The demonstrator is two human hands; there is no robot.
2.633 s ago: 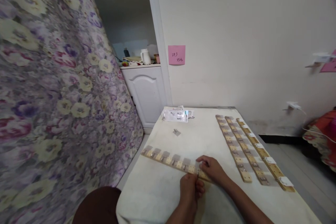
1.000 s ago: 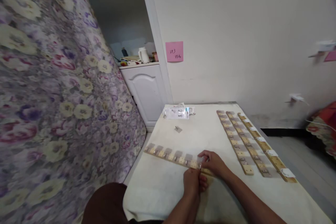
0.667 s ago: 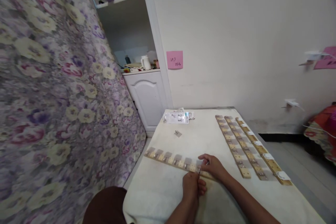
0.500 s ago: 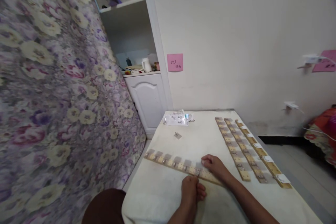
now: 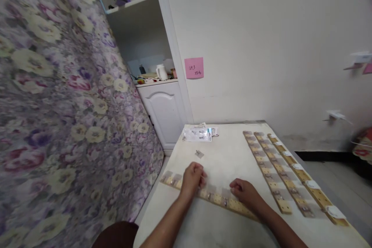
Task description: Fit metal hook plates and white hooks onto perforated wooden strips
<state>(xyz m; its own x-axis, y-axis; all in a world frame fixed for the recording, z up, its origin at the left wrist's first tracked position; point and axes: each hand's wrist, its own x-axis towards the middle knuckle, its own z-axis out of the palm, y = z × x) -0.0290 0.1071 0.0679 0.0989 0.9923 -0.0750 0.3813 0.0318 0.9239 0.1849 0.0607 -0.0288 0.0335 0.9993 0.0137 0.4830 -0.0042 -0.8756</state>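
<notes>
A light wooden strip with rows of small holes [image 5: 215,200] lies slantwise across the near part of the table, with clear plastic cards carrying small metal pieces [image 5: 225,201] standing along it. My left hand [image 5: 192,181] is over the middle of this strip, fingers curled together and partly hidden. By the strip's right end, my right hand [image 5: 244,193] has its thumb and fingers closed beside a clear card; whatever they may hold is too small to make out. A loose clear card with a metal piece [image 5: 199,154] lies beyond my left hand.
On the right side of the table lie two strips with clear cards [image 5: 269,176] and one with white cards [image 5: 315,193]. Clear packets [image 5: 197,134] sit at the far edge. A flowered curtain [image 5: 72,116] hangs left; a brown round seat [image 5: 116,235] stands near.
My left hand has moved from the near side of the strip up and left over it. My right hand stays by the right end. The view has shifted slightly.
</notes>
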